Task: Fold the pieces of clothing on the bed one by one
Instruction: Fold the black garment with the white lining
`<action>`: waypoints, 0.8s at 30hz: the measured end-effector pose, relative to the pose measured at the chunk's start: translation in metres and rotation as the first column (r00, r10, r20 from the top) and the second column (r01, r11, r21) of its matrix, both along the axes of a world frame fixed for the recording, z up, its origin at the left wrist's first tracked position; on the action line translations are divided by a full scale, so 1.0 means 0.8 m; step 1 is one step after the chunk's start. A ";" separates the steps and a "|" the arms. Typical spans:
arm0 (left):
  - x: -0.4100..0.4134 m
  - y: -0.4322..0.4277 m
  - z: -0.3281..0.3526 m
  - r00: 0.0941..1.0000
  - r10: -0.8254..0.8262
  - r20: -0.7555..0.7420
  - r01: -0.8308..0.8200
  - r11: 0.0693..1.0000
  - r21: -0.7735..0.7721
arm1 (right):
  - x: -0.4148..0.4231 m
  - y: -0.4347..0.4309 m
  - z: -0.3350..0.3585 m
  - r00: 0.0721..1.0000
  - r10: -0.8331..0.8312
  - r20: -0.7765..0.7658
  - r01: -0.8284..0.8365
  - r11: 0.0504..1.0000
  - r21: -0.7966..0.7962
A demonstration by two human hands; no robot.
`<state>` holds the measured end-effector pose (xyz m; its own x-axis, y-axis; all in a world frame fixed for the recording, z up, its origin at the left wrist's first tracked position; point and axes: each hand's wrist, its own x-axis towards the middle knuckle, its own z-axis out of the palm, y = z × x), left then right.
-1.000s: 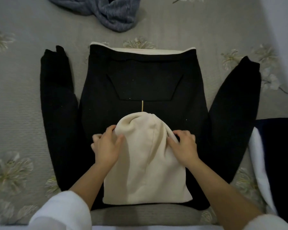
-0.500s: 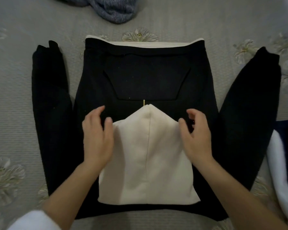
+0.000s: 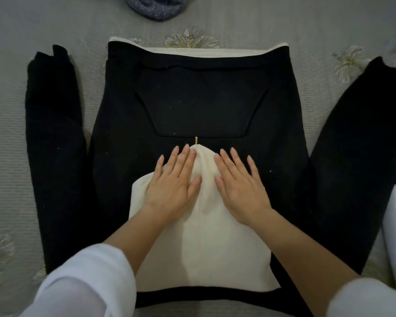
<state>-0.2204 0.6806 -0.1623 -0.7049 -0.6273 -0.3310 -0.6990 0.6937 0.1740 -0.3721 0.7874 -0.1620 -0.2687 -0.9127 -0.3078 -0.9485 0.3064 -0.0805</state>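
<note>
Two flat palms press the cream fleece-lined hood (image 3: pixel 206 236) onto the black hooded sweatshirt (image 3: pixel 199 106) spread on the grey flowered bed (image 3: pixel 238 21): left hand (image 3: pixel 173 186) and right hand (image 3: pixel 239 187) (fingers straight, spread) flank the hood's centre seam.

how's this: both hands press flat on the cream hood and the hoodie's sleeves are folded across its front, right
In the head view the left hand and right hand press flat on the cream hood, but the sleeves lie spread out beside the hoodie, not folded.
</note>
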 end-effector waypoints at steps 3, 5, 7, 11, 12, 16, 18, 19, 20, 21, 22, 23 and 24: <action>-0.004 0.014 0.013 0.997 0.028 -0.072 -0.030 0.999 -0.031 | 0.000 0.002 0.006 0.992 -0.048 0.115 0.054 0.997 -0.049; -0.005 0.030 0.025 0.984 -0.057 -0.169 0.051 0.998 -0.041 | -0.012 0.010 0.019 0.940 -0.211 0.268 0.260 0.951 -0.165; -0.009 0.042 0.027 0.976 -0.164 -0.144 0.163 0.986 -0.020 | -0.049 0.026 0.031 0.845 -0.408 0.345 0.507 0.817 -0.276; -0.033 0.058 0.011 0.999 -0.037 -0.001 0.037 0.995 0.096 | -0.165 0.079 0.059 0.650 -0.724 0.232 0.749 0.556 -0.361; -0.040 0.061 0.008 1.000 -0.006 0.017 0.005 0.994 0.105 | -0.191 0.093 0.066 0.597 -0.775 0.208 0.786 0.511 -0.348; -0.049 0.065 0.004 0.995 0.013 0.096 -0.029 0.985 0.170 | -0.258 0.122 0.079 0.463 -0.872 0.158 0.881 0.433 -0.189; -0.051 0.062 0.005 0.992 0.013 0.128 -0.037 0.982 0.186 | -0.277 0.119 0.078 0.373 -0.908 0.191 0.927 0.359 -0.107; -0.053 0.062 0.006 0.989 0.011 0.145 -0.038 0.981 0.189 | -0.284 0.116 0.075 0.318 -0.920 0.228 0.948 0.312 -0.063; -0.054 0.062 0.007 0.987 0.010 0.159 -0.041 0.981 0.191 | -0.289 0.113 0.072 0.255 -0.925 0.280 0.965 0.262 -0.013; -0.056 0.062 0.009 0.985 0.009 0.174 -0.044 0.980 0.195 | -0.294 0.110 0.070 0.188 -0.921 0.342 0.976 0.214 0.039; -0.057 0.063 0.011 0.982 0.011 0.187 -0.050 0.978 0.203 | -0.298 0.106 0.067 0.128 -0.909 0.396 0.982 0.172 0.078; -0.059 0.063 0.012 0.980 0.013 0.198 -0.055 0.976 0.211 | -0.302 0.102 0.065 0.081 -0.897 0.434 0.986 0.137 0.098; -0.059 0.062 0.013 0.978 0.011 0.209 -0.057 0.975 0.214 | -0.305 0.100 0.065 0.044 -0.885 0.464 0.990 0.101 0.099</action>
<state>-0.2680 0.7305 -0.1516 -0.5870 -0.5460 -0.5978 -0.7579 0.6302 0.1685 -0.6164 0.8671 -0.1101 -0.8740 0.0052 -0.4858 0.2722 0.8336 -0.4806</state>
